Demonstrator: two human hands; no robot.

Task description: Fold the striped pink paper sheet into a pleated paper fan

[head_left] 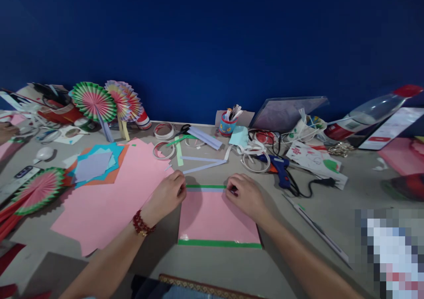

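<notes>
A pink paper sheet (215, 217) lies flat in front of me, with a green strip (225, 244) along its near edge and shiny patches beside it. Along the far edge run another green strip (205, 186) and a thin lilac band (207, 190). My left hand (172, 187), fingers closed, grips the far left corner. At the far right end, my right hand (244, 196) is closed on the same edge, its fingers curled in. The fingertips are partly hidden, so exactly which layers they pinch does not show.
Left are large pink sheets (115, 206), blue and orange paper (114, 157) and pleated paper fans (93, 101). Ahead lie tape rolls (163, 131), scissors (184, 130) and lilac strips (205, 138). Right are a blue glue gun (281, 168), a craft knife (318, 230) and a bottle (367, 111).
</notes>
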